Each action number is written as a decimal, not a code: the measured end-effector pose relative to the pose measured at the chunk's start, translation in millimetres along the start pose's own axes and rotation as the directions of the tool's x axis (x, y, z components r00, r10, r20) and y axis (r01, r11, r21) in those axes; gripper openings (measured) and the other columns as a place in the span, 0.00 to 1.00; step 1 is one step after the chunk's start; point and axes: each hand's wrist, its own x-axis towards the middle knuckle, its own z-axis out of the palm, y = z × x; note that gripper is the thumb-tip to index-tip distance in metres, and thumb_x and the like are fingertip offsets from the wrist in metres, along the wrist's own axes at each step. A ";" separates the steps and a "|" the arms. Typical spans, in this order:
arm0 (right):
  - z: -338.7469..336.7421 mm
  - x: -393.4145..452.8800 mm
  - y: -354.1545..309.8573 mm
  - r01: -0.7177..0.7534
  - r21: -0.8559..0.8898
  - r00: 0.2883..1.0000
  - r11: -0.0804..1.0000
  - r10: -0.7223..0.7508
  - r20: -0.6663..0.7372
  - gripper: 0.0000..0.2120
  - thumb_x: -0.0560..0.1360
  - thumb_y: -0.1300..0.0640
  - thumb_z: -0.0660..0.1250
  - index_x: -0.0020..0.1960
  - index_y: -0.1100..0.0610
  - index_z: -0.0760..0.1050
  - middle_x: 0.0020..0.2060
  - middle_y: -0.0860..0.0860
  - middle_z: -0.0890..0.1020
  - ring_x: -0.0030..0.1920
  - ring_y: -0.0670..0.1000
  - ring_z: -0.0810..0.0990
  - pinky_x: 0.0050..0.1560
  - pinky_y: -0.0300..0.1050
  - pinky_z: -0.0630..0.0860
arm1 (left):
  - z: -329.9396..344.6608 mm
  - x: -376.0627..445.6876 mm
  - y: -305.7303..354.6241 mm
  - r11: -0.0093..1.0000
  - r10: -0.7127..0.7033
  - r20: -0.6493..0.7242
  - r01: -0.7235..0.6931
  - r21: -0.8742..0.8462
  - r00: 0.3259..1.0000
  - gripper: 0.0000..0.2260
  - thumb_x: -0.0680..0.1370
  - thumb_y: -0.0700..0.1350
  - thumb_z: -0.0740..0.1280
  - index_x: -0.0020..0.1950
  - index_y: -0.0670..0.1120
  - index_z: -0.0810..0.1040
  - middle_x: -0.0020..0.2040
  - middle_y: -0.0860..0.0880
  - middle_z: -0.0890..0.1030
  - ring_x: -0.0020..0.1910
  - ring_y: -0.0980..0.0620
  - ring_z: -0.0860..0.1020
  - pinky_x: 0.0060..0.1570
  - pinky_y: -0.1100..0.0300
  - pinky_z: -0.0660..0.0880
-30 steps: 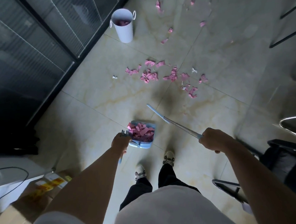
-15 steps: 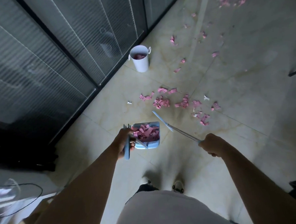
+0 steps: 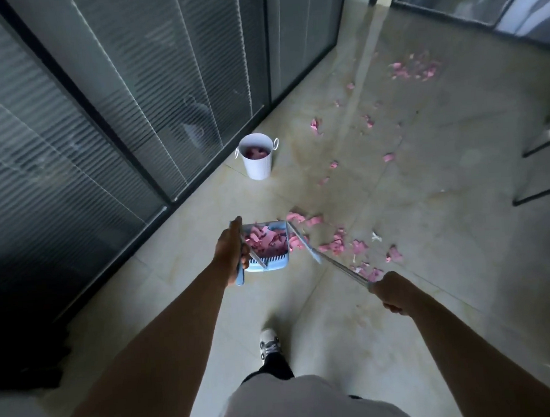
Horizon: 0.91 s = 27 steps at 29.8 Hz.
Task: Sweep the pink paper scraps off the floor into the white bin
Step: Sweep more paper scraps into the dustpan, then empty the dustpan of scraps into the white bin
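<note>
Gripping the blue dustpan by its handle, my left hand carries it above the floor, loaded with pink paper scraps. My right hand is wrapped around the broom handle. More scraps lie scattered to the right of the dustpan and farther off. Ahead, the white bin stands beside the glass wall, pink inside.

Glass partitions with blinds lined the left; dark chair legs stood at far right, a white sneaker near centre
</note>
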 end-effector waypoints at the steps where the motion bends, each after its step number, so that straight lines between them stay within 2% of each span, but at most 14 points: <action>1: -1.9 3.4 -6.5 -0.008 0.023 1.000 1.000 0.008 -0.007 0.12 0.77 0.57 0.62 0.38 0.63 0.71 0.22 0.55 0.72 0.18 0.50 0.69 0.21 0.32 0.62 | -1.0 6.7 8.2 1.000 0.009 0.005 -0.009 0.006 1.000 0.21 0.81 0.60 0.56 0.34 0.48 0.66 0.26 0.48 0.66 0.20 0.54 0.63 0.23 0.64 0.62; 6: -18.9 37.5 -48.6 -0.036 0.139 0.998 0.990 0.042 -0.037 0.12 0.75 0.61 0.63 0.33 0.59 0.67 0.12 0.49 0.67 0.11 0.47 0.64 0.19 0.30 0.58 | 0.8 56.5 68.3 0.989 0.117 0.039 -0.120 0.082 0.992 0.20 0.82 0.58 0.54 0.38 0.46 0.69 0.27 0.47 0.66 0.20 0.54 0.63 0.22 0.64 0.61; 9: -25.6 56.2 -63.5 -0.044 0.179 0.998 0.983 0.051 -0.034 0.11 0.75 0.56 0.65 0.37 0.61 0.73 0.17 0.52 0.72 0.15 0.48 0.67 0.20 0.33 0.62 | 11.1 73.6 93.0 0.977 0.179 0.040 -0.183 0.109 0.983 0.18 0.82 0.58 0.55 0.43 0.45 0.71 0.26 0.48 0.68 0.19 0.56 0.64 0.21 0.66 0.62; 11: -31.5 72.1 -71.9 -0.039 0.193 0.999 0.981 0.044 -0.022 0.12 0.75 0.56 0.65 0.39 0.65 0.75 0.22 0.55 0.75 0.19 0.50 0.71 0.23 0.37 0.65 | 20.4 84.3 109.7 0.965 0.231 0.032 -0.233 0.123 0.973 0.18 0.82 0.59 0.55 0.44 0.45 0.71 0.24 0.51 0.70 0.19 0.57 0.65 0.21 0.66 0.62; 14: -47.0 97.8 -88.0 -0.024 0.219 1.000 0.975 0.028 -0.015 0.13 0.76 0.58 0.64 0.38 0.66 0.74 0.22 0.57 0.74 0.21 0.52 0.72 0.24 0.40 0.67 | 35.4 105.6 135.0 0.952 0.278 0.009 -0.277 0.130 0.960 0.18 0.81 0.59 0.57 0.48 0.45 0.70 0.26 0.49 0.68 0.20 0.56 0.63 0.21 0.65 0.61; 16: -68.7 115.5 -103.4 -0.007 0.205 1.000 0.979 0.011 -0.019 0.13 0.78 0.58 0.62 0.35 0.61 0.71 0.24 0.55 0.74 0.20 0.51 0.72 0.20 0.38 0.67 | 51.9 127.3 154.7 0.938 0.305 -0.013 -0.299 0.177 0.952 0.18 0.81 0.59 0.58 0.53 0.43 0.69 0.29 0.48 0.68 0.20 0.56 0.63 0.21 0.65 0.60; 19: -95.0 135.9 -120.1 0.035 0.195 0.999 0.980 -0.031 -0.023 0.15 0.78 0.57 0.60 0.33 0.54 0.66 0.29 0.51 0.72 0.14 0.42 0.71 0.19 0.35 0.69 | 73.2 149.2 178.3 0.899 0.333 -0.066 -0.296 0.323 0.941 0.23 0.80 0.61 0.57 0.64 0.43 0.69 0.34 0.45 0.70 0.21 0.53 0.67 0.21 0.63 0.62; 20: -105.8 145.2 -123.7 0.049 0.177 0.999 0.983 -0.050 0.000 0.15 0.78 0.58 0.60 0.32 0.54 0.66 0.29 0.50 0.72 0.14 0.40 0.71 0.20 0.35 0.69 | 84.2 154.8 187.3 0.882 0.349 -0.080 -0.298 0.366 0.934 0.24 0.80 0.62 0.56 0.67 0.46 0.68 0.33 0.41 0.71 0.23 0.47 0.70 0.20 0.59 0.65; 21: -116.5 155.3 -127.2 0.065 0.176 0.997 0.982 -0.070 0.022 0.15 0.78 0.58 0.60 0.32 0.54 0.66 0.27 0.50 0.72 0.13 0.41 0.70 0.19 0.35 0.68 | 95.3 161.0 196.9 0.859 0.371 -0.085 -0.307 0.409 0.925 0.24 0.80 0.62 0.56 0.70 0.49 0.66 0.36 0.33 0.74 0.28 0.38 0.75 0.22 0.51 0.71; 22: -121.6 159.6 -130.4 0.068 0.173 0.995 0.983 -0.079 0.058 0.15 0.78 0.59 0.62 0.32 0.54 0.67 0.23 0.49 0.72 0.12 0.44 0.69 0.16 0.35 0.66 | 100.4 165.1 201.7 0.836 0.388 -0.082 -0.313 0.451 0.918 0.23 0.80 0.62 0.56 0.72 0.52 0.65 0.46 0.26 0.75 0.39 0.29 0.78 0.30 0.40 0.75; 23: -128.9 165.1 -134.7 0.076 0.162 0.992 0.984 -0.091 0.088 0.14 0.77 0.59 0.65 0.33 0.56 0.68 0.17 0.48 0.70 0.12 0.44 0.67 0.15 0.36 0.63 | 106.1 171.3 207.5 0.813 0.404 -0.075 -0.320 0.486 0.912 0.23 0.80 0.62 0.56 0.71 0.53 0.64 0.55 0.25 0.73 0.50 0.24 0.75 0.41 0.32 0.74; 24: -136.7 170.7 -139.4 0.098 0.134 0.988 0.986 -0.112 0.107 0.13 0.76 0.59 0.66 0.34 0.58 0.69 0.13 0.48 0.68 0.12 0.44 0.66 0.15 0.36 0.61 | 111.3 177.2 213.5 0.800 0.410 -0.065 -0.324 0.505 0.910 0.22 0.80 0.62 0.57 0.70 0.53 0.66 0.59 0.25 0.71 0.55 0.23 0.72 0.48 0.29 0.71; 25: -141.6 176.1 -142.1 0.093 0.143 0.988 0.985 -0.109 0.111 0.13 0.75 0.59 0.68 0.34 0.59 0.70 0.12 0.47 0.67 0.14 0.46 0.67 0.15 0.35 0.60 | 113.4 182.2 216.8 0.783 0.426 -0.047 -0.342 0.519 0.904 0.21 0.80 0.61 0.58 0.68 0.52 0.67 0.60 0.25 0.70 0.56 0.23 0.71 0.49 0.30 0.71; 27: -159.2 196.1 -148.8 0.047 0.206 0.995 0.977 -0.063 0.073 0.16 0.75 0.57 0.68 0.31 0.60 0.68 0.15 0.50 0.68 0.19 0.49 0.68 0.19 0.33 0.61 | 125.5 196.8 229.3 0.740 0.469 -0.036 -0.370 0.562 0.882 0.21 0.80 0.60 0.58 0.68 0.48 0.68 0.59 0.27 0.73 0.56 0.26 0.73 0.47 0.40 0.74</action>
